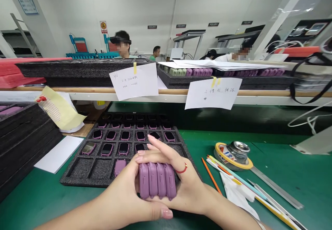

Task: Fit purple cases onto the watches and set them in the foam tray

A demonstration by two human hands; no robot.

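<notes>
Several purple smartwatch cases (157, 181) stand side by side in a row between my hands, their narrow edges facing me. My left hand (126, 192) wraps the row from the left, its thumb stretched along below. From the right, my right hand (185, 173) closes round the same row, with its fingers over the far side. Behind and under my hands lies a black foam tray (75, 183) with square compartments. Dark-screened purple smartwatches (123, 148) sit in many of them. One purple case (120, 167) lies with its plain side up, partly hidden by my left hand.
Right of my hands lie a roll of yellow tape (220, 155) with a metal-topped jar, a steel ruler (277, 188), colored pens (212, 176) and a white cloth (237, 193). Black foam stacks (26, 143) stand at the left. A shelf (171, 98) with labelled trays crosses ahead; people sit beyond.
</notes>
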